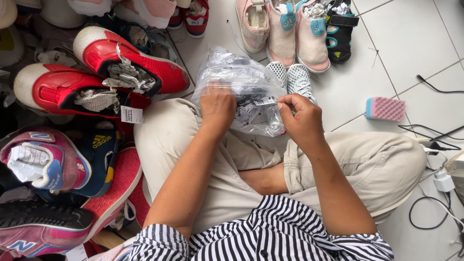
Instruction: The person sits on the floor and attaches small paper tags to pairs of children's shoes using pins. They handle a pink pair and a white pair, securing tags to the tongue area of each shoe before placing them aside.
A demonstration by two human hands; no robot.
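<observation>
1. Centrally, clear plastic bag (244, 92) held up over lap, above crossed legs in beige trousers (367, 164); contents dark/grey w/ black marks, prob. small shoes, can't tell for sure through crinkled film.
2. Left hand (217, 108) laid flat against bag's near face, fingers closed onto plastic; grip firm on bag.
3. Right hand (299, 116) pinching bag's right edge, thumb + fingertips shut on film.
4. Pale mesh kids' shoes (292, 77) just behind bag, partly hidden by it.
5. Red trainers (96, 72) at left stuffed w/ crumpled paper, tag hanging off; pink-blue trainer (46, 159) below also paper-filled.
6. Pink kids' shoes (285, 29) + black-teal sandal (340, 34) at top, paper inside; tops cut off by frame edge.
7. Shoe pile at left edge cropped, lower ones buried, hard to count.
8. White tiled floor (415, 43); pink sponge block (385, 108) at right, well apart from hands; black cables + white plug (442, 181) near right edge.
</observation>
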